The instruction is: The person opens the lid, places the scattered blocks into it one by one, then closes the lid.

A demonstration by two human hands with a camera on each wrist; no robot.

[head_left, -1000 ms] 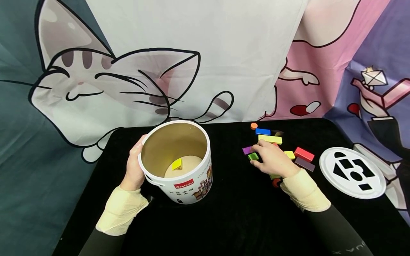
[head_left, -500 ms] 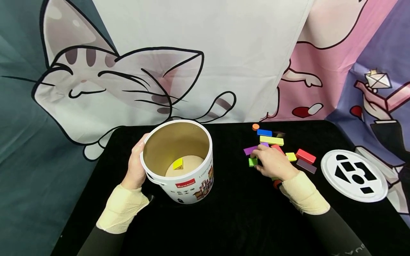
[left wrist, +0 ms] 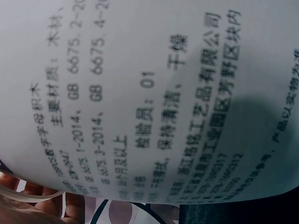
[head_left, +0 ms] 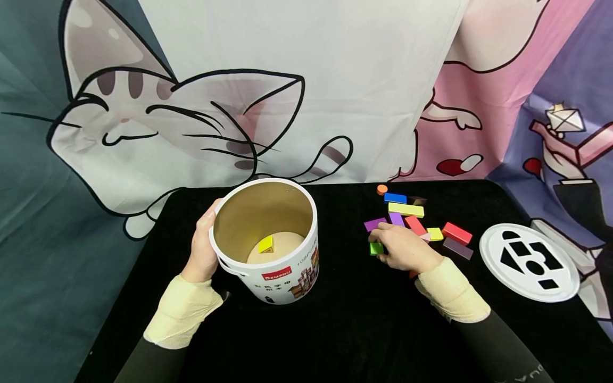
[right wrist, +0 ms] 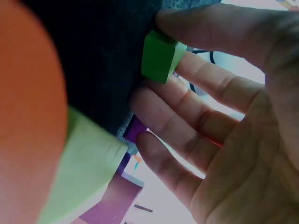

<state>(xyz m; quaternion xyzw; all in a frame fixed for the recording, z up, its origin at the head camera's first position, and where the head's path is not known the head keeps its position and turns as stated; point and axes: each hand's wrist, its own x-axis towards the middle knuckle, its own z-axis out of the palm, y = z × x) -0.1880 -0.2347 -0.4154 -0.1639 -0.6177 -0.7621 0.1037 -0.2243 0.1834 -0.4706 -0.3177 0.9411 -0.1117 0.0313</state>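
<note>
My left hand (head_left: pixel 203 250) grips the side of a white bucket (head_left: pixel 282 284) near its rim; its fingers (left wrist: pixel 72 205) show at the lower left in the left wrist view. A yellow triangular block (head_left: pixel 266 244) lies on the bucket's floor. At the right, my right hand (head_left: pixel 407 248) is low over the table with thumb and fingertips around a small green block (right wrist: pixel 156 58), pinching it at the table surface. Just beyond the fingertips lie a purple block (head_left: pixel 375 224) and a violet block (head_left: pixel 396 218). An orange round piece (right wrist: pixel 28 112) looms close in the right wrist view.
Around the right hand lie a long yellow block (head_left: pixel 406 209), a blue block (head_left: pixel 395 198), an orange disc (head_left: pixel 381 189), red blocks (head_left: pixel 457 233) and a dark purple block (head_left: pixel 457 248). A white lid (head_left: pixel 493 276) with shaped holes lies at the far right. A printed cloth (head_left: pixel 364 96) hangs behind.
My right hand has shifted slightly toward me, and the green block has slid nearer with it. The violet and red blocks are more uncovered. The left hand and bucket stay put.
</note>
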